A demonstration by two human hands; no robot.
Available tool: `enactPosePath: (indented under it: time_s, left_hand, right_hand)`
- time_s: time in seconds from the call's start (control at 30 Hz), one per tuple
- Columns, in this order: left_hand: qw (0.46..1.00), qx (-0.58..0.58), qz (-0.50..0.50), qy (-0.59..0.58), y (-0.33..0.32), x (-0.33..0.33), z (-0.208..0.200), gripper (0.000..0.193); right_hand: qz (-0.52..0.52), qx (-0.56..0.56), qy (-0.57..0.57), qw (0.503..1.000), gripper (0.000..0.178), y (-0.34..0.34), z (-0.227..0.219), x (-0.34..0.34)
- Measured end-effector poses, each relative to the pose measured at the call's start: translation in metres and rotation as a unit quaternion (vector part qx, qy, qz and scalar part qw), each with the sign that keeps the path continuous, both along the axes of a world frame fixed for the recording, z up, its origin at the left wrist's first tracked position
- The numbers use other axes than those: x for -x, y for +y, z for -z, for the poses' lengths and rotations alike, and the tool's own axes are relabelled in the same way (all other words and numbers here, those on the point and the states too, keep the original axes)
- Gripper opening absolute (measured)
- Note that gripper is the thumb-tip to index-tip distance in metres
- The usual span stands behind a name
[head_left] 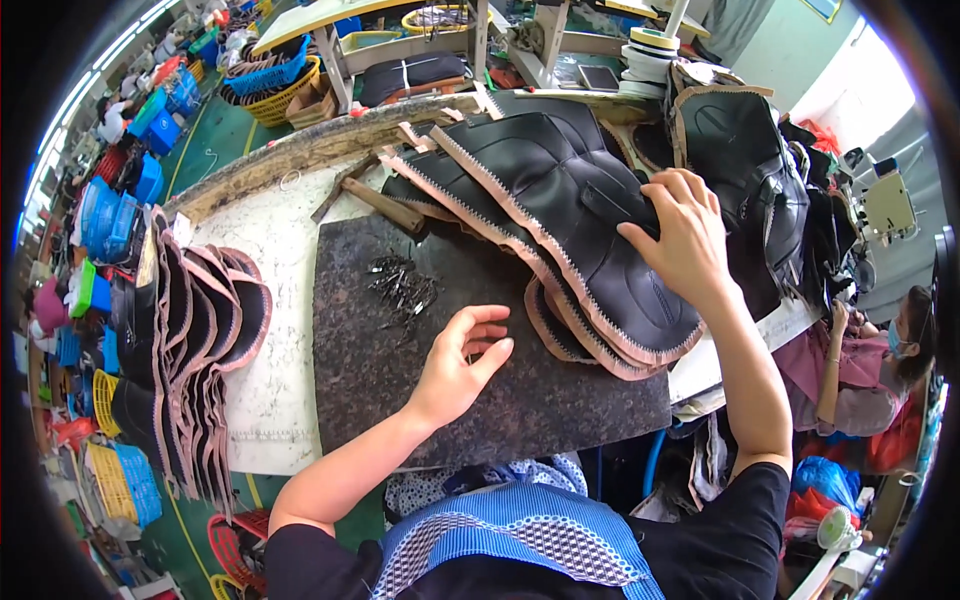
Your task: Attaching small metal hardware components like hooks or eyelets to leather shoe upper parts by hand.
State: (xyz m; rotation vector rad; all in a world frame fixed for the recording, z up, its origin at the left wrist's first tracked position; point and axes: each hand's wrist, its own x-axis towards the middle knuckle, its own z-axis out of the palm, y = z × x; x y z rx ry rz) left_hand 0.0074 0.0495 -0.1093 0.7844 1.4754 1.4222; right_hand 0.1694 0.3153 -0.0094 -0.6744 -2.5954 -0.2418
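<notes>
My right hand point(688, 240) rests on a stack of black leather boot uppers point(560, 190), its thumb apart from its fingers. Pink zigzag-cut edges run along the uppers, whose rounded lower ends overlap the dark speckled slab point(480, 425). Above the slab hovers my left hand point(462, 362), fingers loosely curled, thumb apart and nothing visible between them. Small dark metal parts point(402, 288) lie in a heap on the slab, beyond my left hand; their exact kind is too small to tell.
A wooden-handled tool point(383, 205) lies at the slab's far edge. More pink-edged pieces point(200, 340) hang over the white table's point(270, 400) left side. Further black uppers point(735, 150) are piled at right. A seated person point(850, 370) works nearby at right.
</notes>
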Motion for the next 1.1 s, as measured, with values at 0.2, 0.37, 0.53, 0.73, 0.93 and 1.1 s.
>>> enactPosePath:
  time_s: [0.2, 0.37, 0.53, 0.73, 0.93, 1.1]
  left_hand:
    - [0.958, -0.046, -0.008, 0.284, -0.062, 0.01, -0.017, 0.023]
    - [0.809, -0.08, 0.146, 0.563, -0.088, -0.016, 0.031, 0.07]
    - [0.899, -0.154, 0.328, 0.245, -0.112, -0.048, 0.013, 0.028]
    - [0.825, -0.281, 0.082, 0.483, -0.144, -0.032, -0.017, 0.026]
    - [0.712, -0.369, 0.08, 0.592, -0.131, -0.046, -0.038, 0.024]
    - [0.82, -0.132, 0.12, 0.544, -0.143, -0.03, 0.037, 0.053]
  right_hand:
    - [-0.017, 0.031, 0.003, 0.999, 0.07, -0.004, 0.015, 0.018]
    - [0.014, 0.064, -0.021, 0.998, 0.055, 0.023, 0.01, 0.044]
    - [-0.119, 0.11, 0.069, 0.984, 0.033, 0.028, 0.009, 0.035]
    - [-0.199, 0.361, 0.065, 0.908, 0.022, -0.066, -0.07, 0.018]
    - [-0.436, 0.351, -0.228, 0.797, 0.025, -0.165, -0.015, 0.099]
    - [-0.42, 0.385, -0.079, 0.818, 0.015, -0.173, 0.04, 0.129]
